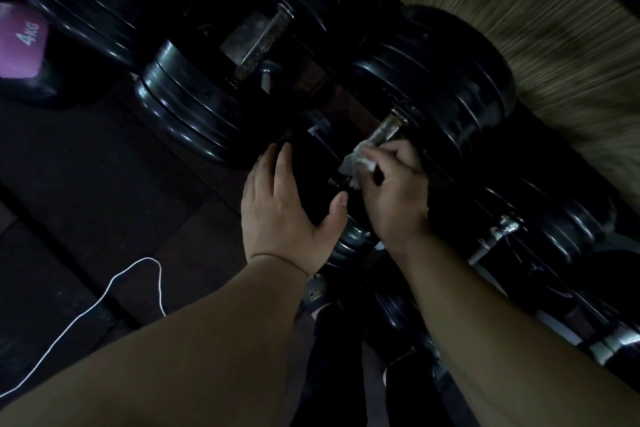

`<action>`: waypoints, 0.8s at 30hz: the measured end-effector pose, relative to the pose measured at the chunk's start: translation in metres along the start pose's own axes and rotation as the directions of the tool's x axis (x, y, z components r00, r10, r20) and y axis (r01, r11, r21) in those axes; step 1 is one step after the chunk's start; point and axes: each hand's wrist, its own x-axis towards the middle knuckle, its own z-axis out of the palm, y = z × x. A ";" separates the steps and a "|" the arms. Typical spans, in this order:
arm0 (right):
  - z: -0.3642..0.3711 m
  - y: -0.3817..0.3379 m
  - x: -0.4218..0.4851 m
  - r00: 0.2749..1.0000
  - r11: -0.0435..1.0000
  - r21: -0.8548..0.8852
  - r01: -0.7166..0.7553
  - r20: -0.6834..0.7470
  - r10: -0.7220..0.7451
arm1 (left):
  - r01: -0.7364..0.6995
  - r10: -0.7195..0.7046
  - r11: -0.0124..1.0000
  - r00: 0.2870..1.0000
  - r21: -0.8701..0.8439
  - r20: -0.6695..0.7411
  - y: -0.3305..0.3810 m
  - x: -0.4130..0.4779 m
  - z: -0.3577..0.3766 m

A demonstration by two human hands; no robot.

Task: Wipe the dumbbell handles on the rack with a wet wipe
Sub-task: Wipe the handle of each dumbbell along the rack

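Head view, dim light. Black round-plated dumbbell [446, 90] lies at centre, running from near-left to far-right among a row of similar dark dumbbells. Its knurled grey metal handle [386, 130] shows only at the far end; the rest is covered. Right hand [394, 191] sits over the handle with fingers curled, pinching a crumpled white wet wipe [356, 163] against the bar; the wipe touches the handle just below the exposed knurled part. Left hand [287, 208] lies flat on the near black plate end of the same dumbbell, fingers straight and together, thumb spread to the right, gripping nothing. The two hands are close, with the thumb of the left just beside the right. Further off to the left, a second black plated dumbbell [194, 104] with its own bare knurled handle [263, 42]. At the far left edge, a purple weight marked 4KG [19, 42]. A thin white cord [104, 295] trails across the dark floor [86, 184] near left. Far right, a blurred straw-coloured streaked surface [554, 28]; its nature cannot be told.
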 end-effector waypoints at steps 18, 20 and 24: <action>-0.004 0.006 0.009 0.985 0.983 -0.099 0.154 -0.068 -0.161 | -0.007 0.006 1.000 1.000 -0.022 -0.014 -0.001 -0.001 0.001; -0.007 0.007 0.019 0.979 0.983 -0.106 0.150 -0.121 -0.162 | -0.005 0.005 1.000 1.000 -0.029 -0.014 -0.001 -0.001 0.000; -0.007 0.008 0.020 0.980 0.975 -0.100 0.196 -0.014 -0.199 | -0.007 0.007 1.000 1.000 -0.031 -0.018 -0.002 -0.002 0.000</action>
